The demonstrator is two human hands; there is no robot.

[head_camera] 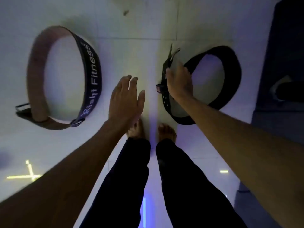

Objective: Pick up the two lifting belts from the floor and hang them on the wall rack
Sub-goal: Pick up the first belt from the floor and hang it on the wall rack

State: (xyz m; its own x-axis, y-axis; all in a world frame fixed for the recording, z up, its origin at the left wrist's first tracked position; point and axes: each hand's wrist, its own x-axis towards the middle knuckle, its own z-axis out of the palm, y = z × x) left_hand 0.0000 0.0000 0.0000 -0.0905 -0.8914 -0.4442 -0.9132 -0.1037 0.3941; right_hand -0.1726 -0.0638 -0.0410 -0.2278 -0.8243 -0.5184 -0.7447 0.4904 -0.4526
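Two lifting belts stand on edge as loops on the white tiled floor. The brown belt (pixel 35 76), with a dark strap printed "Fitness", is on the left. On the right is the black belt (pixel 233 74), its buckle end pointing away from me. My right hand (pixel 178 81) is closed over the black belt's perforated strap, near the buckle side. My left hand (pixel 125 99) hovers flat between the two belts, fingers apart, holding nothing and touching neither belt.
My bare feet (pixel 166 131) and dark trousers are below the hands. A dark mat (pixel 283 46) with a dark shoe (pixel 289 90) on it lies at the right edge. Light reflections mark the glossy tiles.
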